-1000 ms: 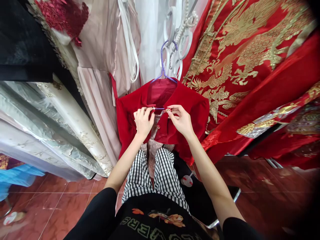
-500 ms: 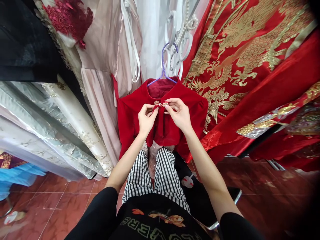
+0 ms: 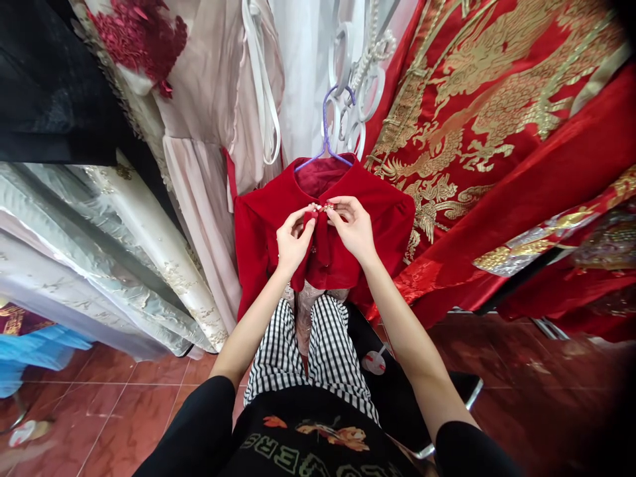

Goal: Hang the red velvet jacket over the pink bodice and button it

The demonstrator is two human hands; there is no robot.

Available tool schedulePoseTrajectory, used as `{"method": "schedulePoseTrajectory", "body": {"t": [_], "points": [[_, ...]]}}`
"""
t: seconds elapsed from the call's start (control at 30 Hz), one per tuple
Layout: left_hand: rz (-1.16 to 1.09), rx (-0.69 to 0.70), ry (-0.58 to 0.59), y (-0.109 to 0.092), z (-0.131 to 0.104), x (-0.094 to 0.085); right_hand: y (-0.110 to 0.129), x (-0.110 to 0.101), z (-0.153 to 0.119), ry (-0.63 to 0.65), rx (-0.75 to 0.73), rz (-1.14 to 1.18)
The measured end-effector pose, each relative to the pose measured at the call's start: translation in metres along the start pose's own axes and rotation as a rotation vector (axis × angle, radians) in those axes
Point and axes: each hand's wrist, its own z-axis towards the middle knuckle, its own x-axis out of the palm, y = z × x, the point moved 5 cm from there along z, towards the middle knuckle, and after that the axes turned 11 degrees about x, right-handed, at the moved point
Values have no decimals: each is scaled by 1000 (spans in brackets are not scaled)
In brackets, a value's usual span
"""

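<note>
A red velvet jacket [image 3: 382, 212] with a wide collar hangs on a purple hanger [image 3: 325, 122] in front of me. At its neck is a small gold and pearl clasp [image 3: 319, 208], with red ribbon ends dangling below it. My left hand [image 3: 295, 240] pinches the left end of the clasp and some red fabric between thumb and fingers. On the other side, my right hand [image 3: 354, 225] pinches the right end. The fingertips of both hands nearly meet and partly cover the clasp.
Pale pink and white dresses [image 3: 199, 165] hang at the left. Red garments with gold embroidery [image 3: 462, 119] hang at the right. Below are my checkered-trousered legs [image 3: 330, 338], a black seat [image 3: 397, 404] with a lidded cup [image 3: 373, 362], and red floor tiles [image 3: 119, 404].
My left fingers have closed over the left part of the clasp, which showed more before. The ribbon ends have shifted slightly. My right hand keeps nearly the same place.
</note>
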Motion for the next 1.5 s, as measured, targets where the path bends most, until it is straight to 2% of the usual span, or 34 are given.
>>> {"method": "schedulePoseTrajectory", "body": {"t": [0.13, 0.3, 0.67, 0.97, 1.17, 1.5], "points": [[-29, -7, 21, 6, -1, 2, -4, 2, 1, 36, 12, 14], [-54, -1, 58, 6, 3, 3, -5, 3, 2, 22, 27, 47], [-11, -7, -16, 7, 8, 5, -4, 7, 1, -44, -15, 22], [143, 88, 86, 0, 14, -2, 1, 5, 1, -71, -58, -17], [204, 166, 101, -4, 17, -4, 1, 6, -2, -106, -82, -69], [150, 99, 115, 7, 23, -5, 3, 10, -3, -145, -171, -181]]}}
